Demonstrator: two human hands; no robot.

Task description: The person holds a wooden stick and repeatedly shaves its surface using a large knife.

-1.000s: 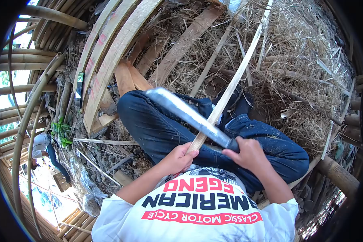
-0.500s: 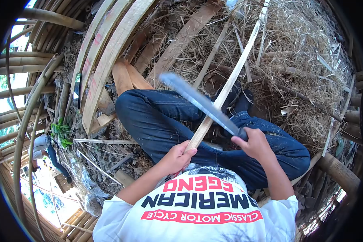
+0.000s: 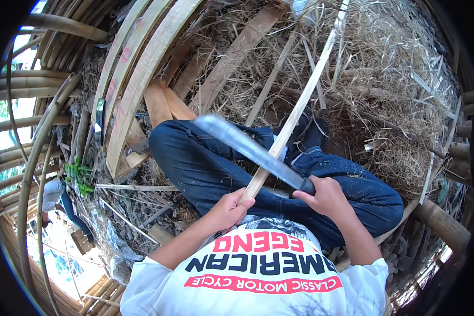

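Head view: A person in jeans [image 3: 187, 158] and a white printed shirt [image 3: 258, 295] sits cross-legged on the ground, left hand [image 3: 229, 208] closed around the near end of a long, pale wooden strip [image 3: 306, 95] that runs forward between the knees. The right hand [image 3: 326, 196] grips the dark handle [image 3: 307, 186] of a broad knife [image 3: 242, 149], its blade crossing the strip and pointing toward the left knee; whether the two touch cannot be told. Dry shavings [image 3: 400, 124] cover the ground ahead. Red-marked planks [image 3: 145, 76] lie at left, near a leafy plant [image 3: 79, 173]. Bamboo poles [image 3: 34, 81] line the left edge, where a second person [image 3: 71, 209] is partly visible.
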